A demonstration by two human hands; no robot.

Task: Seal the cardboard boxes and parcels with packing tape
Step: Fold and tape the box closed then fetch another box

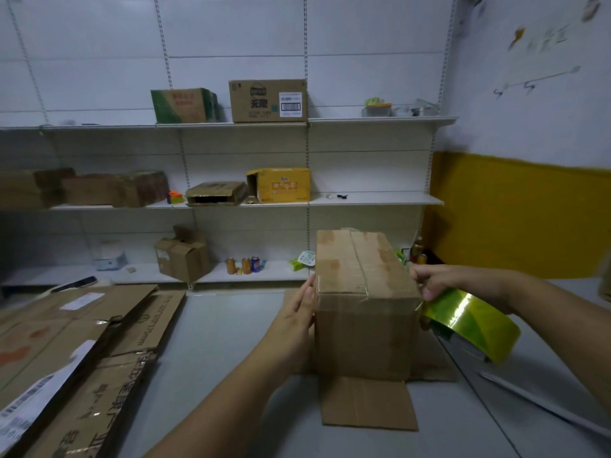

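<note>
A brown cardboard box (363,305) stands upright on the grey table (215,342), with clear tape running along its top seam and down the near face. One bottom flap (367,403) lies flat toward me. My left hand (299,312) presses flat against the box's left side, fingers straight. My right hand (439,282) is at the box's upper right edge and grips a yellow-green roll of packing tape (472,323). The roll hangs just right of the box, with its tape reaching the box's right corner.
Flattened cardboard sheets (76,352) cover the table's left side. White wall shelves (373,200) behind hold several boxes (267,100), drink cans (244,265) and small items. A yellow-painted wall (529,216) stands at the right. A thin rod-like object (542,406) lies near right.
</note>
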